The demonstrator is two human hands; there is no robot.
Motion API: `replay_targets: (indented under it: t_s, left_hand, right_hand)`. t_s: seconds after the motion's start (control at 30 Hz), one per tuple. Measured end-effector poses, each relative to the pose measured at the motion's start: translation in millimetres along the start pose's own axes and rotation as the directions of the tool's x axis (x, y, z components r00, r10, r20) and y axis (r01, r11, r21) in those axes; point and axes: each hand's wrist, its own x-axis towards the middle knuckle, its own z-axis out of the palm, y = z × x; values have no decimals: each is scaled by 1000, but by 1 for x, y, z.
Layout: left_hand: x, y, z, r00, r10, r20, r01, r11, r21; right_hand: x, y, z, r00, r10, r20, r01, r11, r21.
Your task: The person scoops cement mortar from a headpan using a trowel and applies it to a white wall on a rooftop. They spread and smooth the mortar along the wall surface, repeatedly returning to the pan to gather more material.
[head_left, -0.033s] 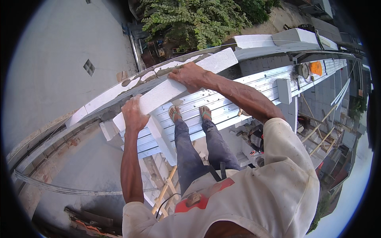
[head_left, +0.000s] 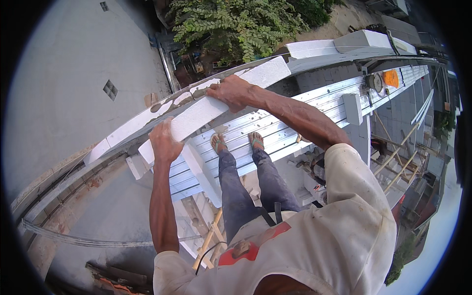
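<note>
Both my hands grip a long white lightweight concrete block [head_left: 199,117], which lies at a slant in front of me. Near its left end my left hand [head_left: 163,140] is closed over the edge. My right hand [head_left: 231,93] wraps the far edge around the block's middle. Just beyond the block, grey mortar [head_left: 183,100] lies in patches along the top of a white block wall [head_left: 125,129]. The block is close beside the wall top; whether it touches the wall cannot be told. My palms' undersides are hidden.
I stand in sandals on ribbed metal planks [head_left: 241,140]. A white block [head_left: 201,172] lies left of my legs, another [head_left: 352,109] to the right. An orange container [head_left: 391,78] and a dark bucket [head_left: 375,82] stand farther along. Beyond the planks' near edge is a drop with wooden poles [head_left: 403,164].
The block and my hands have shifted very slightly toward the wall. My grip is the same, and the whole view has moved a little.
</note>
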Motion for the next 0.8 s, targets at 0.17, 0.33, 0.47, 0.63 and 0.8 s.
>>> replay_targets:
  t_s: [0.17,0.33,0.47,0.63,0.8]
  left_hand:
    - [74,-18,-8,994,62,87,-63,998,7]
    - [114,-18,3,985,119,121,-123,992,27]
    - [124,-23,18,984,149,94,-153,988,38]
    - [134,-15,31,974,201,102,-205,978,29]
    - [136,-12,30,984,159,74,-163,985,56]
  right_hand:
    - [24,38,-9,995,65,-77,-64,998,15]
    - [29,67,-10,987,125,-97,-126,992,-10]
    - [33,77,1,981,140,-133,-145,989,-32]
    - [25,90,18,974,204,-97,-207,978,-17]
    - [21,89,6,972,222,-74,-222,975,0]
